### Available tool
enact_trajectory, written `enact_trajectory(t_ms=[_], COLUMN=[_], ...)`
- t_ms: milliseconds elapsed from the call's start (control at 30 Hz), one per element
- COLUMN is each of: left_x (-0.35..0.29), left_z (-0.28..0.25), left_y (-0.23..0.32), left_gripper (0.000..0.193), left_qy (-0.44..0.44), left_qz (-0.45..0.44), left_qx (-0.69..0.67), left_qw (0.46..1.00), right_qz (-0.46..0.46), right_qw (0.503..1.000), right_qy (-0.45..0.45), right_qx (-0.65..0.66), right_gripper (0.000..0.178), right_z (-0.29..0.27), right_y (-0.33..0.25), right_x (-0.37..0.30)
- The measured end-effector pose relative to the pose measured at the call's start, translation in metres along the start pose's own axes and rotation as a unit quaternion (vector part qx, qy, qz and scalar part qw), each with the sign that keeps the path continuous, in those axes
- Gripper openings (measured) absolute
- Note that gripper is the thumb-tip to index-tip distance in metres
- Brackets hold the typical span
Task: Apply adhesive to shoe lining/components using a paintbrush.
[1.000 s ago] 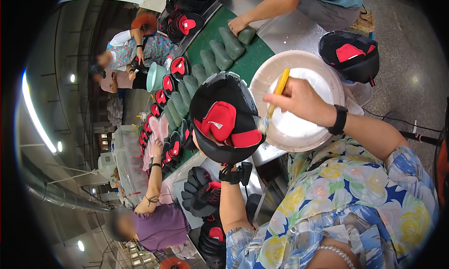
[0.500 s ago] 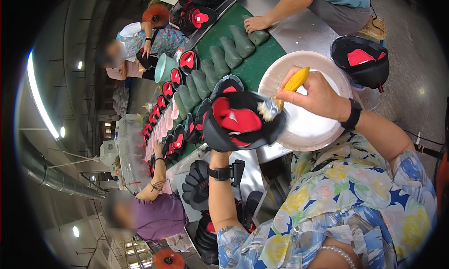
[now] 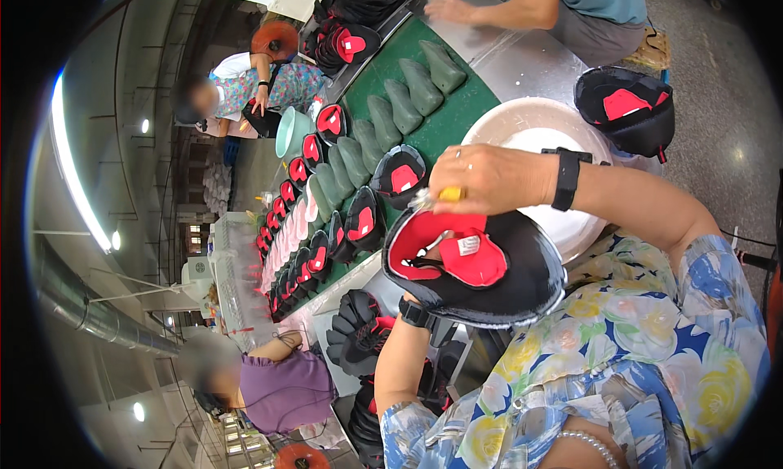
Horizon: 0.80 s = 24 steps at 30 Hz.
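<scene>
A yellow brush (image 3: 451, 194) is gripped in the right hand (image 3: 483, 178), its back turned up, above the shoe upper (image 3: 526, 261), which is held from below by the mostly hidden left hand (image 3: 410, 298), beside the green belt's (image 3: 466, 114) near edge; the upper is black, red-lined, its rim smeared whitish.

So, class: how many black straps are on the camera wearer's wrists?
2: right strap, seen against the pale tub; left strap, below the held shoe upper, which may hide part of that wrist.
</scene>
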<state>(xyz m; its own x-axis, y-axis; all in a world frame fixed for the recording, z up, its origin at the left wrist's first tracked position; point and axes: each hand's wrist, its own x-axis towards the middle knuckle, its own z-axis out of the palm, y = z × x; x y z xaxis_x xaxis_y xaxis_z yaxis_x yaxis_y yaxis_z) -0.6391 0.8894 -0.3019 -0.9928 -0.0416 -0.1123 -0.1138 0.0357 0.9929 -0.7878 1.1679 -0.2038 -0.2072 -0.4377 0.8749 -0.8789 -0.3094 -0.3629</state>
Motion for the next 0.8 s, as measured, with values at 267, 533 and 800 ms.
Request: enact_trajectory(t_ms=[267, 533, 800], left_x=[-0.003, -0.016, -0.032], left_z=[0.002, -0.001, -0.005], left_y=[0.019, 0.047, 0.058], left_gripper=[0.052, 0.053, 0.053], left_qy=[0.056, 0.105, 0.177], left_qz=[0.004, 0.003, 0.007], left_qx=[-0.015, -0.026, -0.047], left_qw=[0.998, 0.994, 0.983], right_qz=[0.294, 0.107, 0.252], right_qw=[0.937, 0.993, 0.958], right_qy=[-0.177, 0.004, -0.12], right_qx=[0.062, 0.052, 0.07], right_gripper=[0.028, 0.024, 0.018], right_z=[-0.032, -0.023, -0.045], right_y=[0.002, -0.01, -0.005], right_x=[-0.024, -0.012, -0.047])
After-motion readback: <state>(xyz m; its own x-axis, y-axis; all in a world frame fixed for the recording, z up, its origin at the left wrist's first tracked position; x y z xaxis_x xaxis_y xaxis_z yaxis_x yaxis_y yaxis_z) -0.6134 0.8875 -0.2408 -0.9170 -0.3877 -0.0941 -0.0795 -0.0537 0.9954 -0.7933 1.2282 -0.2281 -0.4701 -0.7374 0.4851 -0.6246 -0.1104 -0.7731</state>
